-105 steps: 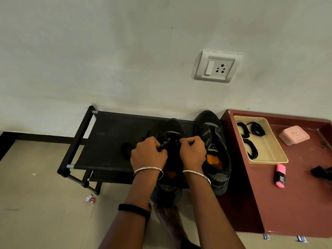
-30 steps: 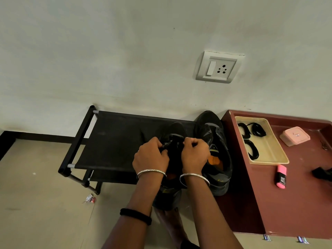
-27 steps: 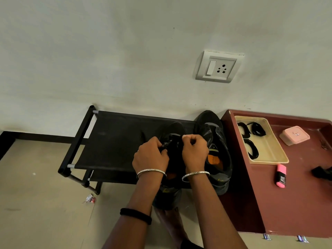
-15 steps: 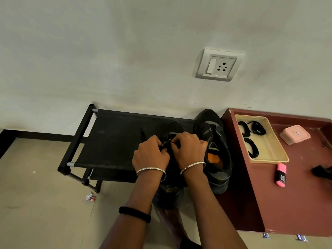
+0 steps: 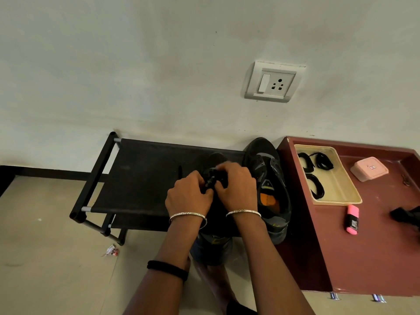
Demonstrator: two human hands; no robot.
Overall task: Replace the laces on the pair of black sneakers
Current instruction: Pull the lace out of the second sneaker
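Against a pale wall, a black bench (image 5: 141,173) is carrying a pair of black sneakers. Both hands are curling over the left sneaker (image 5: 214,246), whose heel is hanging over the bench's front edge. The left hand (image 5: 188,196) and the right hand (image 5: 236,187) are each pinching its black lace (image 5: 210,180) at the fingertips, knuckles nearly touching. Just right of the right hand, the second sneaker (image 5: 270,178) is showing an orange insole. Further right, on a maroon bench (image 5: 375,258), a beige tray (image 5: 336,178) is holding coiled spare laces (image 5: 317,187), near a pink highlighter (image 5: 352,220).
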